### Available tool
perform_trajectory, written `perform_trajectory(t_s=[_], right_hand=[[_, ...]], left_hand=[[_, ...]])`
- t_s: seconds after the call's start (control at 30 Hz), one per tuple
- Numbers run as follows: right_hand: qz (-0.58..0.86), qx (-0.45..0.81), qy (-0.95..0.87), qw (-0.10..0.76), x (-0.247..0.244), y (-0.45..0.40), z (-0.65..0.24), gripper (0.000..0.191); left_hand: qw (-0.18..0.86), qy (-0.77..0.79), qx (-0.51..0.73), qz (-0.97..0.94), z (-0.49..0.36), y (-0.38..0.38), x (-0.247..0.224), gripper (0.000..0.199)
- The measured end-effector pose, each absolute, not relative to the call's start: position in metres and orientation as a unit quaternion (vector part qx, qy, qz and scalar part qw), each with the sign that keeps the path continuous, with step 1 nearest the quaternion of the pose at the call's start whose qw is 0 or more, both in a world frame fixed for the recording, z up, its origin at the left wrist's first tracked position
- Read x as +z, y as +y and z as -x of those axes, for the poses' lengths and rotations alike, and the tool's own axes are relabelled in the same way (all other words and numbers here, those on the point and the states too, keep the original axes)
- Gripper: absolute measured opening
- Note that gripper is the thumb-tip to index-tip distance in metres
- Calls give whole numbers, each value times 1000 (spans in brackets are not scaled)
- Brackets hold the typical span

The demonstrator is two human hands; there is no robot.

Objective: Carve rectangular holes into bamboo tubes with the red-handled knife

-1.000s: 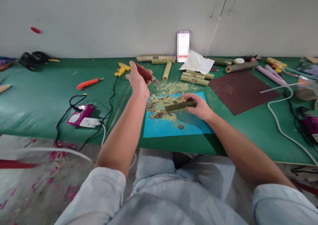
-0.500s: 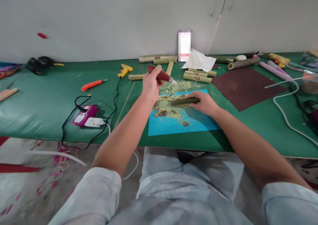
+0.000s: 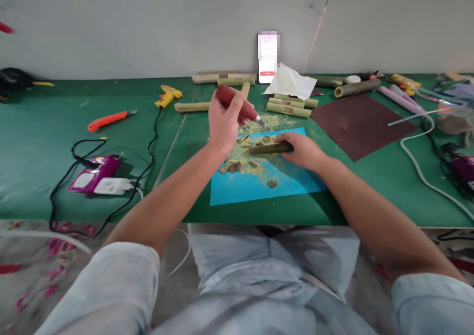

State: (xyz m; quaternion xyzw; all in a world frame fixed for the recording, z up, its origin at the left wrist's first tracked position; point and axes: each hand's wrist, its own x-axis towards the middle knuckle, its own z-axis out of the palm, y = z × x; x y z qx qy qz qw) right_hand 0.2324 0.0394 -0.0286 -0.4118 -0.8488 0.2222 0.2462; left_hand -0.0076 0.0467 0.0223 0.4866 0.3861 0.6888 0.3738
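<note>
My left hand is closed round the thick dark-red handle of a carving knife. Its short metal blade points right and down, held in the air above the dust. My right hand grips the right end of a short dark-green bamboo piece, which lies level over a blue sheet. Knife and bamboo are apart. Yellowish shavings and brown chips are scattered on the sheet and the table beyond it. Several cut bamboo tubes lie behind my hands, some with square notches.
A phone leans on the wall beside white paper. Brown sandpaper lies right. Leftward are a yellow glue gun, an orange utility knife and a purple power strip with trailing cords. A white cable curves at right.
The view has shifted, so most things on the table sit further left. Both hands keep their grips, and the knife stays raised above the bamboo piece.
</note>
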Motion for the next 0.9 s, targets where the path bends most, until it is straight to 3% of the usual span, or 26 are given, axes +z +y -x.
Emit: perform_trajectory(t_s=[0.23, 0.63, 0.77, 0.9], right_hand=[[407, 250, -837, 267, -16, 31, -233, 29], [456, 306, -799, 245, -13, 21, -230, 35], [484, 330, -772, 246, -13, 18, -230, 29], [490, 383, -744, 243, -9, 15, -231, 35]], left_hand=[[397, 380, 689, -473, 19, 34, 18, 56], [378, 355, 682, -516, 13, 1, 11, 48], [377, 374, 666, -523, 14, -4, 10, 36], [369, 381, 656, -537, 14, -6, 8, 28]])
